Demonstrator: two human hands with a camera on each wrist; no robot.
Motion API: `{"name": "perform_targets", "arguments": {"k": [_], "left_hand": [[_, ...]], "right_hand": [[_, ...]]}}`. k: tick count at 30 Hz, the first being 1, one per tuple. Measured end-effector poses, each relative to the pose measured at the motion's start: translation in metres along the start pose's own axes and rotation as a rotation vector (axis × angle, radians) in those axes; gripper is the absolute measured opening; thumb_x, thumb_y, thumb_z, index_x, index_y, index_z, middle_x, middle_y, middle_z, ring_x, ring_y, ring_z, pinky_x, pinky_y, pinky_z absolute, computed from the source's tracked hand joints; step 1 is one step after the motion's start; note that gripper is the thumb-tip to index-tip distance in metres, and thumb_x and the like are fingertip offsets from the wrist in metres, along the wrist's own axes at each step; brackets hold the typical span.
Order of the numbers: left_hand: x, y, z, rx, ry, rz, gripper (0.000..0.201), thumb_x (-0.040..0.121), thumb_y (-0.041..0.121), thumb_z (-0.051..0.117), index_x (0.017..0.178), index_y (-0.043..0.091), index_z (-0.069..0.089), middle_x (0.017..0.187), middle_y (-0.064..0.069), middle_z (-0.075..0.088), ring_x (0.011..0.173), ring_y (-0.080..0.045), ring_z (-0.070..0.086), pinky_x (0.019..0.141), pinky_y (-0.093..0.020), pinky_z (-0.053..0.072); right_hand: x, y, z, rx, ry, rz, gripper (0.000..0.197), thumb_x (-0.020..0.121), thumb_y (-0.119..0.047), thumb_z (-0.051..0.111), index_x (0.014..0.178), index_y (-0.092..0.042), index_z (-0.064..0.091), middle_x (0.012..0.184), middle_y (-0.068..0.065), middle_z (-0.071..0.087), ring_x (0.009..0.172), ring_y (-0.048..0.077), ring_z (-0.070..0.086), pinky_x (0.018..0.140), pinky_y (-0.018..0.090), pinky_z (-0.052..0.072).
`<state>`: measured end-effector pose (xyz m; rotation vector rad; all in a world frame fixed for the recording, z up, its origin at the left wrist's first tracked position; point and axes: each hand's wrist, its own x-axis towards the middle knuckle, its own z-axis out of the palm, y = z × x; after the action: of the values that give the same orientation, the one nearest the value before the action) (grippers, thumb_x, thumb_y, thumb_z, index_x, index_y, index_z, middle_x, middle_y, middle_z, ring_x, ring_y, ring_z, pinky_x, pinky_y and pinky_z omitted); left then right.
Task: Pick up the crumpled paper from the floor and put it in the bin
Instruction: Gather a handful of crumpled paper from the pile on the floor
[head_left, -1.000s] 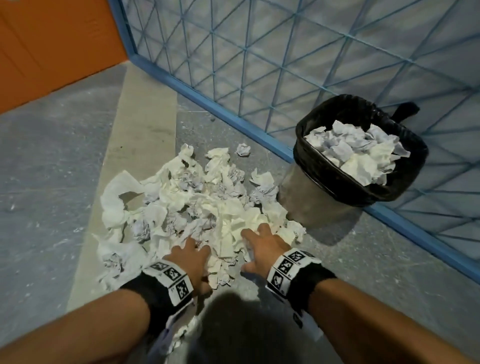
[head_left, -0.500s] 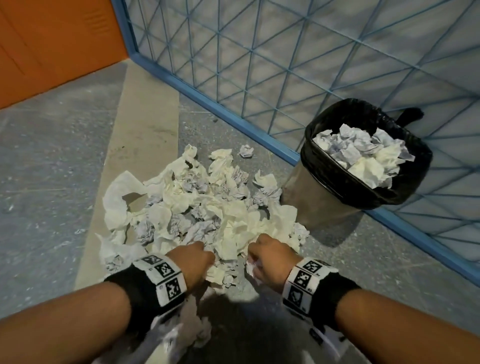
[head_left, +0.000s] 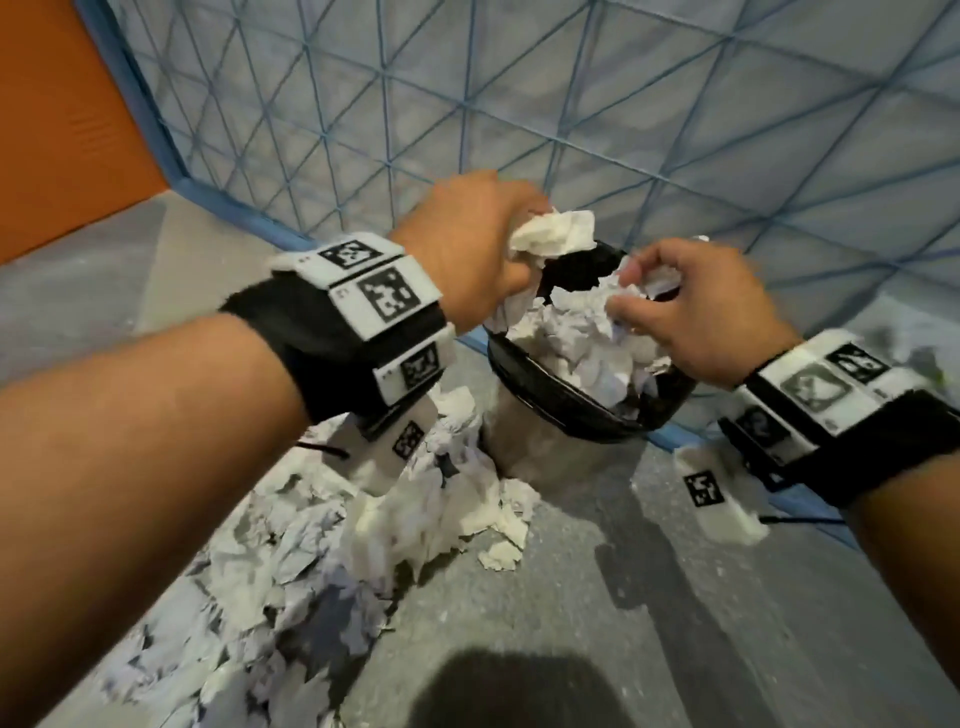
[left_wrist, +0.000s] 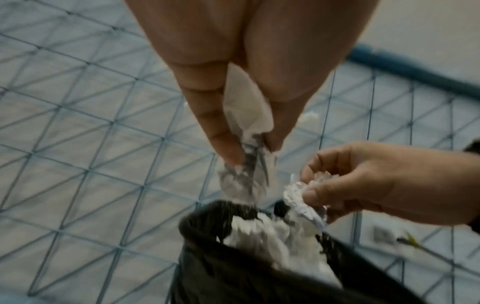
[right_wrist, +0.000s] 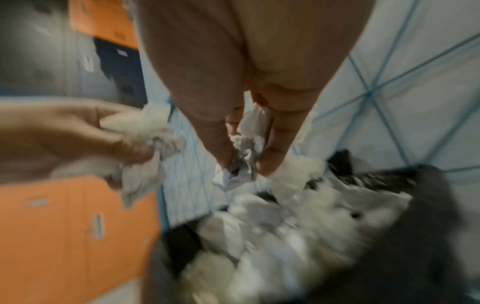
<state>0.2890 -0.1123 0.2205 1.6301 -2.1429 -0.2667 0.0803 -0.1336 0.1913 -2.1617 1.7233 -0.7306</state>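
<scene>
I see the paper pile (head_left: 332, 561) on the floor (head_left: 597, 613) against the bin (head_left: 566, 415), which is heaped with paper. Above its rim, my left hand (head_left: 467, 244) clutches a crumpled wad (head_left: 553, 234); my right hand (head_left: 691, 317) pinches a smaller one (head_left: 649, 278).

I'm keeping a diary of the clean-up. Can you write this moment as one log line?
left hand: holds paper wad above bin | right hand: holds paper over bin | bin: nearly full | floor pile: remains
</scene>
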Motion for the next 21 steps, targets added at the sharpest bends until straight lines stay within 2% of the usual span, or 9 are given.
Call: {"name": "perform_targets", "arguments": {"k": [2, 5, 8, 11, 13, 15, 17, 19, 21], "left_hand": [[0.019, 0.015, 0.032, 0.001, 0.002, -0.016, 0.045, 0.083, 0.026, 0.063, 0.126, 0.026, 0.053, 0.125, -0.007, 0.055, 0.118, -0.028, 0.051, 0.094, -0.032, 0.038], [0.035, 0.03, 0.073, 0.071, -0.141, -0.063, 0.042, 0.086, 0.022, 0.06, 0.127, 0.02, 0.053, 0.131, -0.012, 0.051, 0.121, -0.032, 0.05, 0.096, -0.034, 0.04], [0.052, 0.034, 0.103, 0.231, -0.364, -0.14, 0.03, 0.088, 0.019, 0.06, 0.116, 0.009, 0.062, 0.122, -0.014, 0.061, 0.111, -0.034, 0.059, 0.082, -0.034, 0.045], [0.068, 0.026, 0.125, 0.338, -0.515, -0.178, 0.027, 0.087, 0.016, 0.059, 0.111, 0.004, 0.062, 0.109, -0.013, 0.067, 0.101, -0.033, 0.065, 0.071, -0.029, 0.044], [0.074, 0.024, 0.128, 0.395, -0.558, -0.192, 0.035, 0.084, 0.019, 0.062, 0.117, 0.007, 0.058, 0.1, -0.011, 0.067, 0.103, -0.034, 0.064, 0.085, -0.035, 0.05], [0.081, 0.021, 0.129, 0.451, -0.619, -0.143, 0.044, 0.076, 0.022, 0.071, 0.116, 0.009, 0.058, 0.076, -0.007, 0.056, 0.102, -0.037, 0.064, 0.089, -0.047, 0.052], [0.079, 0.022, 0.115, 0.476, -0.603, -0.054, 0.045, 0.069, 0.03, 0.075, 0.108, 0.015, 0.06, 0.076, -0.004, 0.059, 0.093, -0.033, 0.068, 0.084, -0.044, 0.055], [0.072, 0.028, 0.09, 0.4, -0.489, -0.049, 0.043, 0.071, 0.041, 0.07, 0.106, 0.018, 0.061, 0.086, -0.003, 0.066, 0.09, -0.029, 0.068, 0.078, -0.032, 0.054], [0.063, 0.033, 0.063, 0.322, -0.376, -0.016, 0.052, 0.077, 0.045, 0.067, 0.122, 0.022, 0.055, 0.11, -0.007, 0.066, 0.104, -0.029, 0.062, 0.078, -0.029, 0.045]], "right_hand": [[0.009, 0.019, 0.018, -0.124, 0.001, 0.031, 0.013, 0.073, -0.022, 0.074, 0.085, -0.019, 0.069, 0.089, 0.008, 0.066, 0.092, 0.029, 0.061, 0.078, 0.029, 0.041], [0.011, 0.037, 0.041, -0.346, -0.148, 0.041, 0.019, 0.078, -0.023, 0.067, 0.095, -0.015, 0.071, 0.101, 0.017, 0.068, 0.099, 0.035, 0.061, 0.079, 0.034, 0.047], [0.018, 0.047, 0.056, -0.499, -0.361, 0.062, 0.038, 0.078, -0.027, 0.068, 0.112, -0.01, 0.064, 0.115, 0.024, 0.062, 0.099, 0.037, 0.063, 0.077, 0.033, 0.048], [0.029, 0.049, 0.063, -0.595, -0.559, 0.065, 0.062, 0.079, -0.021, 0.067, 0.133, -0.001, 0.044, 0.131, 0.029, 0.051, 0.11, 0.039, 0.058, 0.083, 0.037, 0.047], [0.031, 0.05, 0.063, -0.588, -0.628, 0.029, 0.053, 0.082, -0.022, 0.063, 0.128, 0.0, 0.048, 0.122, 0.025, 0.057, 0.109, 0.037, 0.057, 0.086, 0.038, 0.048], [0.03, 0.049, 0.054, -0.545, -0.617, -0.018, 0.041, 0.077, -0.03, 0.065, 0.112, -0.009, 0.062, 0.106, 0.012, 0.065, 0.102, 0.033, 0.061, 0.087, 0.038, 0.052], [0.029, 0.044, 0.037, -0.457, -0.583, -0.014, 0.04, 0.073, -0.033, 0.071, 0.109, -0.017, 0.066, 0.108, 0.006, 0.068, 0.098, 0.027, 0.064, 0.082, 0.03, 0.051], [0.03, 0.035, 0.015, -0.359, -0.536, 0.001, 0.049, 0.069, -0.031, 0.078, 0.115, -0.022, 0.064, 0.111, 0.003, 0.068, 0.092, 0.024, 0.065, 0.075, 0.025, 0.048], [0.027, 0.024, -0.004, -0.257, -0.503, 0.023, 0.058, 0.068, -0.028, 0.081, 0.121, -0.023, 0.058, 0.118, -0.001, 0.063, 0.076, 0.019, 0.068, 0.069, 0.027, 0.052]]}}
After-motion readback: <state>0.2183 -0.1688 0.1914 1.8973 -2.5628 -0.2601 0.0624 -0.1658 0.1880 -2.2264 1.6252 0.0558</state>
